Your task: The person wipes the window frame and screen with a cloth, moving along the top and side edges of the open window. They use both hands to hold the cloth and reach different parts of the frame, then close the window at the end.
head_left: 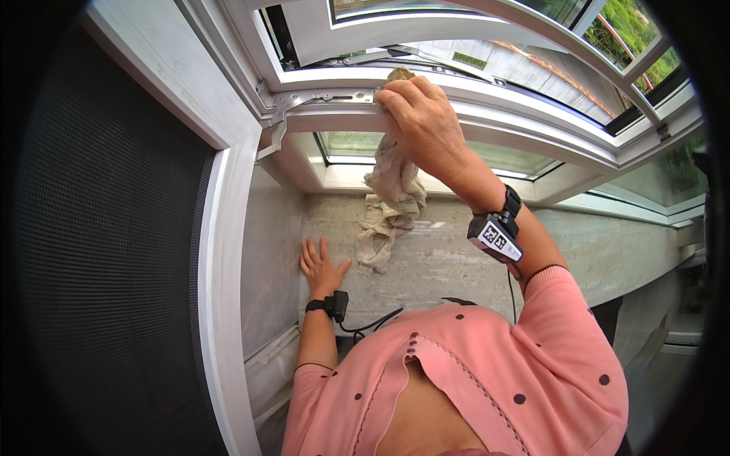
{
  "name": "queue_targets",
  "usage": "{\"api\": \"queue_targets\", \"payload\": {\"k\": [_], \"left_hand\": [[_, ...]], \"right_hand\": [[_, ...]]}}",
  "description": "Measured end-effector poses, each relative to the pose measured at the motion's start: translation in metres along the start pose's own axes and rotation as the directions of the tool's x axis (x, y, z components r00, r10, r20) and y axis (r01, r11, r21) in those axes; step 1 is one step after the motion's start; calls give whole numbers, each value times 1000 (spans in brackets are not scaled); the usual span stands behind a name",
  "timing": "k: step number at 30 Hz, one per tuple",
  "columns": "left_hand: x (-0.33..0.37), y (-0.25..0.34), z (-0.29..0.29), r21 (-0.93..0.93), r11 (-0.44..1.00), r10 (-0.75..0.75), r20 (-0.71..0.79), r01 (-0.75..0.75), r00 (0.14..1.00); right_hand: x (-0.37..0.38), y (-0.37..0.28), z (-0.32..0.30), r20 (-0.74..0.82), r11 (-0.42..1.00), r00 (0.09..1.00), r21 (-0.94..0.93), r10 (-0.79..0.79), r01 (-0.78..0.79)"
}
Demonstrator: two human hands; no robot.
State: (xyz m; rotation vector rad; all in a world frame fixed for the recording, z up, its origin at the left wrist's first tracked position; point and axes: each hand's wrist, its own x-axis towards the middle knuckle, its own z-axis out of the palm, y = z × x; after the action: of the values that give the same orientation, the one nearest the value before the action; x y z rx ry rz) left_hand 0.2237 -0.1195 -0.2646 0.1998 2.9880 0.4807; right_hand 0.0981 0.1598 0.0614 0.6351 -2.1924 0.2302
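Observation:
My right hand (423,125) grips a crumpled, pale, stained cloth (397,178) and presses its top end against the white window frame (471,114). The rest of the cloth hangs down toward the grey stone sill (449,262). Just left of those fingers runs a metal hinge arm (327,97) fixed along the frame. My left hand (320,266) lies flat on the sill beside the side wall, fingers spread, with nothing in it.
A dark mesh screen (114,243) in a white frame stands at the left. Above, an opened window sash (411,29) leans outward over a tiled roof edge. Lower panes (506,158) sit behind the cloth. A black cable (376,323) runs from my left wrist strap.

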Motion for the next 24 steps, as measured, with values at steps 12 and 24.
{"api": "queue_targets", "payload": {"k": [12,24], "left_hand": [[0,1,-4,15,1000,0,42,0,999],[0,1,-4,13,1000,-1,28,1,1000]], "right_hand": [[-11,1,-7,-76,981,978,38,195,-193],[1,11,-16,74,903,993,414,89,-111]]}}
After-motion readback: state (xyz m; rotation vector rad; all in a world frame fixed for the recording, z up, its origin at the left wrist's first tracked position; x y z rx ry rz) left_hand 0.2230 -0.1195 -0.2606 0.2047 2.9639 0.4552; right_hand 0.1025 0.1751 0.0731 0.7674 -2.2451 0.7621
